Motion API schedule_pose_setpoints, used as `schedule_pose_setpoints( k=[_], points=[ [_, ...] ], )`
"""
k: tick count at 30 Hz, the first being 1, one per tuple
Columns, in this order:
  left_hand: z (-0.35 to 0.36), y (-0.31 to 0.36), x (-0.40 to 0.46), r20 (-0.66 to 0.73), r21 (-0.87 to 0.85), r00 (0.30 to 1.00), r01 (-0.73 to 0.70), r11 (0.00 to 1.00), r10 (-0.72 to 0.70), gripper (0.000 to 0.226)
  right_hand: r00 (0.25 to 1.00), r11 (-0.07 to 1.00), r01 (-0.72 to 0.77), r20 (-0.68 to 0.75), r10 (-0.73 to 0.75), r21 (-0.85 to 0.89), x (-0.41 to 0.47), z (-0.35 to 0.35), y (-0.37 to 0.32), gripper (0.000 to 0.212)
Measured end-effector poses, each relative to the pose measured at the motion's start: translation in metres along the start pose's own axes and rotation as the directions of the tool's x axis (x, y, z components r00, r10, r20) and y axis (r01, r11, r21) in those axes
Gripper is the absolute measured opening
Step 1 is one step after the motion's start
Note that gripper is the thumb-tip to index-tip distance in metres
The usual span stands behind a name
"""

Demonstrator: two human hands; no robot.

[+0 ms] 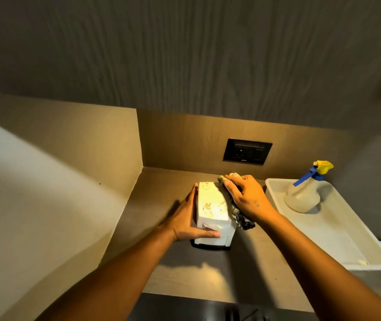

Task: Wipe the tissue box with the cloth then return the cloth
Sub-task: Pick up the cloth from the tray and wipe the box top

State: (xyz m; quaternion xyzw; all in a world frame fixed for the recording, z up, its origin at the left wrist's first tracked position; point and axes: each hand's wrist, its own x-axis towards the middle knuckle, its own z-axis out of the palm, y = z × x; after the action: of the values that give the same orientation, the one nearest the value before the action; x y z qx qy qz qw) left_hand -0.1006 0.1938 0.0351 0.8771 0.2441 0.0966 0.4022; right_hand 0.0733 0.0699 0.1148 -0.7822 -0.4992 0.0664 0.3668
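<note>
A white tissue box [211,206] with a faint gold pattern stands on a dark base in the middle of the counter [249,269]. My left hand [188,218] grips its left side, the thumb across the front face. My right hand [246,196] presses a dark patterned cloth [242,220] against the box's right side and back top corner. Part of the cloth hangs below my right palm; a lighter bit shows past my fingertips.
A white tray [337,230] sits on the counter to the right, holding a spray bottle [306,193] with a blue and yellow trigger. A black wall socket [247,151] is on the back panel. A side wall closes the nook on the left.
</note>
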Motion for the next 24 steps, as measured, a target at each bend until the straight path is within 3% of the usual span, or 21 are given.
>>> schedule_pose_setpoints(
  k=[5,9,12,16,19,24],
  points=[
    [0.001,-0.007,0.009,0.005,-0.065,0.998,-0.059,0.996,0.059,0.148,0.992,0.992,-0.077,0.096,0.087,-0.095,0.005,-0.001,0.002,0.042],
    [0.002,-0.009,0.010,0.035,-0.115,0.997,-0.065,0.991,0.069,0.143,0.986,0.989,-0.015,0.160,0.039,-0.149,0.006,-0.007,0.012,0.051],
    [0.001,-0.006,0.010,0.038,-0.140,0.997,-0.065,0.988,0.071,0.139,0.981,0.979,-0.003,0.189,0.043,-0.205,0.025,-0.005,0.009,0.045],
    [0.002,-0.006,0.007,0.033,-0.176,0.999,-0.034,0.984,0.040,0.137,0.959,0.901,0.181,0.275,-0.073,-0.395,0.031,0.009,-0.002,0.053],
    [0.003,-0.006,0.007,0.008,-0.149,0.999,-0.039,0.988,0.040,0.137,0.954,0.906,0.203,0.283,-0.097,-0.372,0.018,0.002,0.007,0.067],
    [0.003,-0.005,0.008,-0.033,-0.131,0.998,-0.057,0.990,0.053,0.136,0.962,0.928,0.148,0.268,-0.054,-0.342,0.036,0.001,-0.001,0.053]
  ],
)
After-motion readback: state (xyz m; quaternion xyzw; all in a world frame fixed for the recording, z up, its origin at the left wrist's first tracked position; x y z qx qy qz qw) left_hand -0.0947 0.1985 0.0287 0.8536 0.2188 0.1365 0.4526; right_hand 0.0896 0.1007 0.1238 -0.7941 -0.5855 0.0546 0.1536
